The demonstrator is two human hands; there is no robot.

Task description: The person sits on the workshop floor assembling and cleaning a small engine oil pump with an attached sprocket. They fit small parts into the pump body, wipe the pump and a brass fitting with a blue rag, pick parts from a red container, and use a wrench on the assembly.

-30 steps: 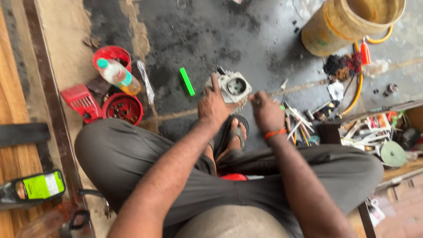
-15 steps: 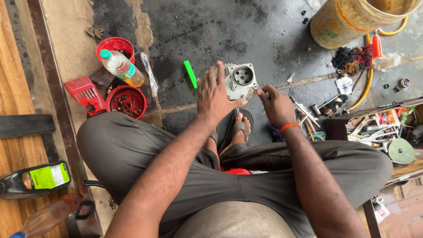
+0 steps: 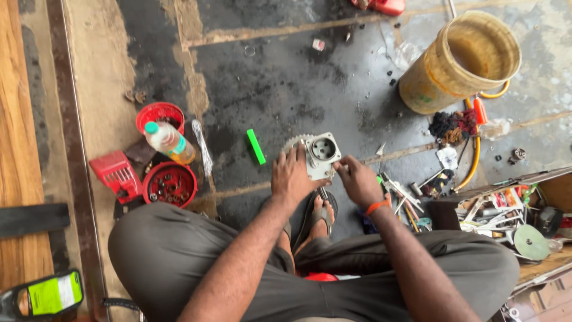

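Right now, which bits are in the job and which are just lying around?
In hand:
left hand
right hand
grey metal housing with toothed wheel behind it

Lying about:
yellow bucket
green stick
plastic bottle
red bowl of small parts
tools by the right hand

Person is sitting cross-legged, both forearms reaching forward and down between the knees. Left hand (image 3: 293, 177) is lying palm-down, fingers curled forward and closing on something. Right hand (image 3: 359, 180) is angling inward towards the left, fingers bent and gripping, an orange band circling its wrist. Hands are staying close together, not touching.
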